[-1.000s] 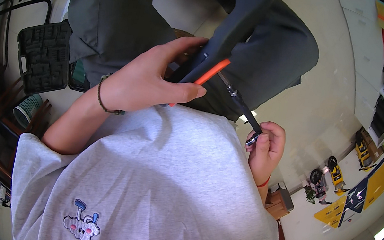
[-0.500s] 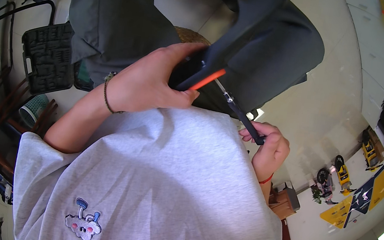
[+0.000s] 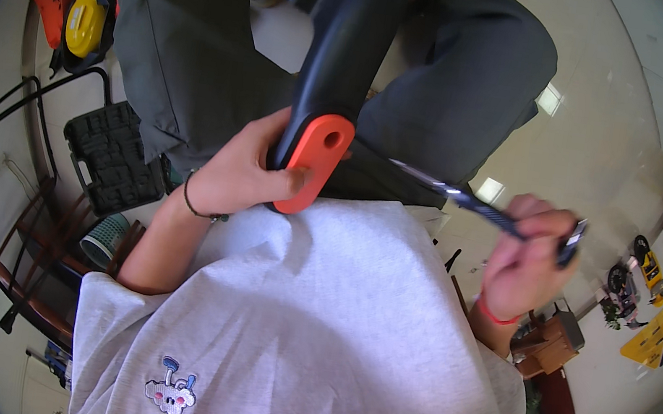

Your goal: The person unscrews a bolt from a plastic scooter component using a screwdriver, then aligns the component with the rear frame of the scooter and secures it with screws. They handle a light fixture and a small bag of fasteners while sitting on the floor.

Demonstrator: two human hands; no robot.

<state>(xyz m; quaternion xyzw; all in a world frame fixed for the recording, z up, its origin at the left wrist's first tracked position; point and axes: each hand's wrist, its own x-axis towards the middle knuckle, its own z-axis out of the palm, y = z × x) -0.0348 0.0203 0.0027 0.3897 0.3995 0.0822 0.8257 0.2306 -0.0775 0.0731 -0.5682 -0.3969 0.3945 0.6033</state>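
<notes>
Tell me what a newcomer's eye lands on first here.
The black tool with its orange end, gripped at centre by the left hand. To the right, the right hand holds a thin dark rod pointing toward the tool. The grey shirt fills the lower picture.

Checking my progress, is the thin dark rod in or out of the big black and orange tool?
Out. The rod is held in the right hand, apart from the tool gripped by the left hand.
</notes>
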